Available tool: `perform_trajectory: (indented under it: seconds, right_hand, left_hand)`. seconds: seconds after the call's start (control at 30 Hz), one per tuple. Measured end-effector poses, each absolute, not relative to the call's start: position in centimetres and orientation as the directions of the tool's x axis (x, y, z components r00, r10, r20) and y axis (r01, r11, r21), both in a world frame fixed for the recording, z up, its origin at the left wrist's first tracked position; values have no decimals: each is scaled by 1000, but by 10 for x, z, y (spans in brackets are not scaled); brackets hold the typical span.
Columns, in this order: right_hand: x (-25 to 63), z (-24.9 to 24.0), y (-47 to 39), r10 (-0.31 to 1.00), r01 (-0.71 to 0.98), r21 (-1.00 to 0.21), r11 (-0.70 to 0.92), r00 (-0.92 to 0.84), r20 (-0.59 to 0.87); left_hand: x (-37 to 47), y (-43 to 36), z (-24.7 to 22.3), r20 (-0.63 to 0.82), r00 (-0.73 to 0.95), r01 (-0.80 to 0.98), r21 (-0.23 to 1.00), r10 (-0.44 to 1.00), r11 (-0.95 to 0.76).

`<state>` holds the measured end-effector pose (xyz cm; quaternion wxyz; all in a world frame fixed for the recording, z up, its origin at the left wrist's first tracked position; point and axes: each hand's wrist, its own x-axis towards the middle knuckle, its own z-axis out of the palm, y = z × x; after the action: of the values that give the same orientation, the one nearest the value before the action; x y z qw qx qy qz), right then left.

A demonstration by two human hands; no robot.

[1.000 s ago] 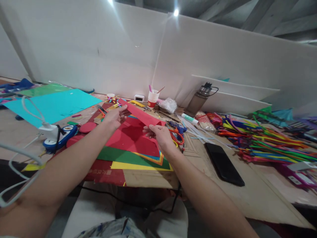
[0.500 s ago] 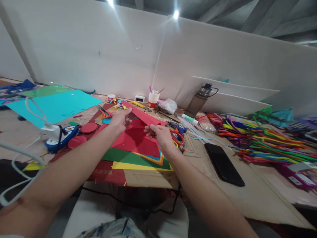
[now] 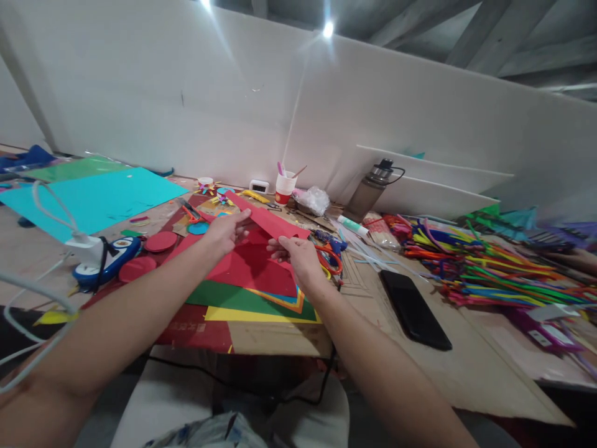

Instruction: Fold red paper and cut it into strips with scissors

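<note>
A red paper strip (image 3: 265, 219) is held slanting above a stack of coloured sheets. My left hand (image 3: 228, 231) pinches its near edge at the upper left. At its lower right end, my right hand (image 3: 295, 252) grips it between thumb and fingers. Beneath lie red sheets (image 3: 252, 274), with a green sheet (image 3: 224, 297) and a yellow sheet (image 3: 261, 315) showing at the front. Orange-handled scissors (image 3: 332, 256) rest just right of my right hand.
Red discs (image 3: 161, 241) and a blue-and-white device (image 3: 109, 264) lie left. A paper cup (image 3: 285, 188) and a bottle (image 3: 370, 193) stand behind. Rightward are a phone (image 3: 414, 308), colourful pipe cleaners (image 3: 489, 267) and another person's hand (image 3: 576, 258) at the edge.
The view has shifted slightly, so most things appear a little further left. Another person's hand has come in at the right edge. Both my hands still hold the red strip.
</note>
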<state>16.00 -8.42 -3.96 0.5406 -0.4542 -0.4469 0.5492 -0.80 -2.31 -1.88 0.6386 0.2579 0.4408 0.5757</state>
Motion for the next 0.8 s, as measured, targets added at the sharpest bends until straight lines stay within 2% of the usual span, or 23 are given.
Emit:
perform_trajectory:
  seconds: [0.17, 0.27, 0.37, 0.53, 0.6, 0.67, 0.73, 0.8]
  right_hand:
    - [158, -38, -87, 1000, -202, -979, -23, -17, -20]
    - [157, -40, -87, 1000, -212, -977, -22, -8, -20]
    - [157, -43, -86, 1000, -229, -973, -10, -7, -9]
    - [164, -37, -83, 993, -143, -988, -51, -109, -36]
    - [174, -32, -80, 988, 1, -1000, 8, -154, 8]
    - [187, -25, -78, 985, 247, -955, 163, -99, 143]
    - [202, -18, -78, 958, 596, -758, 266, -76, 276]
    - [217, -14, -81, 955, 842, -497, 211, -68, 290]
  left_hand:
    - [-35, -8, -7, -216, -171, -568, 819, 961, 83]
    - [-16, -23, -9, -149, -101, -533, 843, 984, 72]
    - [12, -44, -14, -75, 58, -473, 876, 996, 93]
    - [18, -47, -16, -68, 51, -451, 889, 996, 84]
    - [8, -39, -15, -79, 15, -474, 877, 997, 77]
    - [-2, -30, -16, -80, -12, -488, 870, 997, 64]
    - [-7, -26, -16, -84, -39, -494, 868, 996, 54]
    - [-8, -24, -17, -87, -40, -495, 867, 995, 56]
